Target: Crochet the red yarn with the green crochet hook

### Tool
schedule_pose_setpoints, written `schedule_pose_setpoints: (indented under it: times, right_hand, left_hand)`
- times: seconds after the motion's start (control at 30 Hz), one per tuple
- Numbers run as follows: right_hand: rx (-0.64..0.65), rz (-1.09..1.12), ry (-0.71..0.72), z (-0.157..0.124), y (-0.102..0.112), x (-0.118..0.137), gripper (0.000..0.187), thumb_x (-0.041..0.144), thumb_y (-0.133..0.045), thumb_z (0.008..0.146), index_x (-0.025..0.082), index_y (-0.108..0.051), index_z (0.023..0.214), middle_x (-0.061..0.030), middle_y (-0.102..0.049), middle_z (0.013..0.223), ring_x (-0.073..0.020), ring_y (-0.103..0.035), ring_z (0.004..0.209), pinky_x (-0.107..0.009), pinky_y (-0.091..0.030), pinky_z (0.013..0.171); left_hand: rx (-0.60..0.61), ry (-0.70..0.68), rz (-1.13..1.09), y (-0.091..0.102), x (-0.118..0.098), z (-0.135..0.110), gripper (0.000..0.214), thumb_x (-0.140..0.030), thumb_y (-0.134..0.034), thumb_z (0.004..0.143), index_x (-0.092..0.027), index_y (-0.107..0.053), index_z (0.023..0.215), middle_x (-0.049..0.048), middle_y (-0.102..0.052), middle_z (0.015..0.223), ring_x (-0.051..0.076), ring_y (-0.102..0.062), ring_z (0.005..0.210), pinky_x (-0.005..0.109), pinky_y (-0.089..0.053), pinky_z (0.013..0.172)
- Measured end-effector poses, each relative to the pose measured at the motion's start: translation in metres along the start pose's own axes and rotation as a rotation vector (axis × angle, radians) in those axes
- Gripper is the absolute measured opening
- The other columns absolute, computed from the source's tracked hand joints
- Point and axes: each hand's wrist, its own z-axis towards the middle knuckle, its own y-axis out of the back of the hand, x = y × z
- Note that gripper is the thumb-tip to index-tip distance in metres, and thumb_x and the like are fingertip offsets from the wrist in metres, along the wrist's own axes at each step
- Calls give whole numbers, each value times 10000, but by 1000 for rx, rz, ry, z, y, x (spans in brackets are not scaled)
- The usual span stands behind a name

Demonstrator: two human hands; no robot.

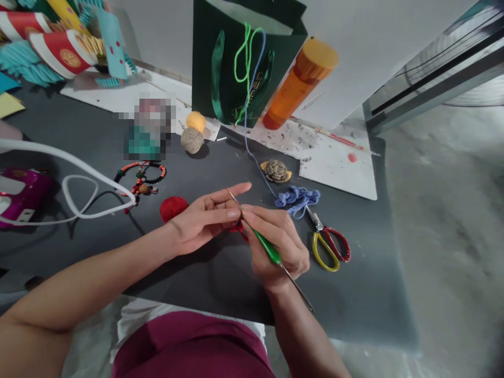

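Note:
My right hand (275, 241) grips a crochet hook by its green handle (269, 249), the thin metal tip pointing up and left across my left fingers. Pinched between thumb and fingers of my left hand (208, 215) is a small piece of red yarn work (237, 227), mostly hidden by both hands. The left index finger is stretched out. Just behind my left wrist lies a red ball of yarn (173, 209). To the right of my right hand are a blue crocheted piece (297, 199) and scissors (328, 247) with one yellow and one red handle.
A dark green paper bag (205, 63) with yarn strands stands at the back beside an orange bottle (295, 86). Yellow (196, 122) and beige yarn balls (192, 140), a crocheted turtle (276, 171), beaded bracelets (142, 184) and a white cable (94, 169) lie around.

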Motion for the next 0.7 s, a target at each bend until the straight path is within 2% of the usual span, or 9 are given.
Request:
schedule_pose_setpoints:
  times: [0.1, 0.2, 0.33, 0.43, 0.6, 0.7]
  right_hand:
    - [-26, 126, -86, -4, -1, 3, 361, 85, -724, 895, 318, -761, 1168, -32, -844, 1055, -212, -813, 901, -372, -677, 746]
    - [-88, 258, -209, -9, -2, 5, 310, 103, -700, 917, 307, -760, 1143, -29, -847, 1041, -218, -815, 868, -384, -673, 736]
    - [-214, 327, -414, -13, -5, 7, 163, 196, -645, 976, 292, -726, 1080, -24, -840, 953, -176, -758, 612, -313, -581, 500]
    - [-261, 387, -492, -10, -7, 6, 89, 268, -595, 1014, 291, -669, 1056, -19, -815, 863, -178, -734, 545, -282, -495, 403]
    - [-235, 580, -658, -1, -8, 1, 106, 364, -557, 1033, 292, -627, 1001, 11, -785, 724, -172, -688, 473, -296, -538, 448]
    - [-214, 709, -810, 1, -8, 3, 149, 410, -623, 1000, 277, -659, 946, 31, -765, 679, -154, -678, 469, -256, -501, 404]
  left_hand:
    - [35, 92, -71, 2, 1, 0, 515, -165, -936, 687, -228, -795, 1179, -46, -698, 749, 64, -622, 712, 218, -474, 764]
    - [52, 108, -71, 4, 1, 0, 527, -191, -936, 696, -245, -785, 1198, -32, -752, 810, 72, -640, 726, 233, -475, 792]
    - [69, 103, -51, 6, 2, 1, 531, -210, -927, 705, -262, -775, 1211, 14, -803, 958, 129, -697, 861, 299, -487, 894]
    - [35, 82, -46, 7, 1, 3, 525, -196, -926, 700, -261, -782, 1201, -4, -787, 896, 103, -661, 782, 281, -483, 854]
    - [18, 50, -59, 4, -3, 2, 479, -164, -940, 664, -239, -819, 1120, -57, -681, 733, 51, -577, 669, 207, -454, 726]
    - [27, 27, -41, 0, -2, 0, 465, -144, -924, 684, -232, -817, 1128, -61, -665, 749, 42, -592, 691, 203, -460, 765]
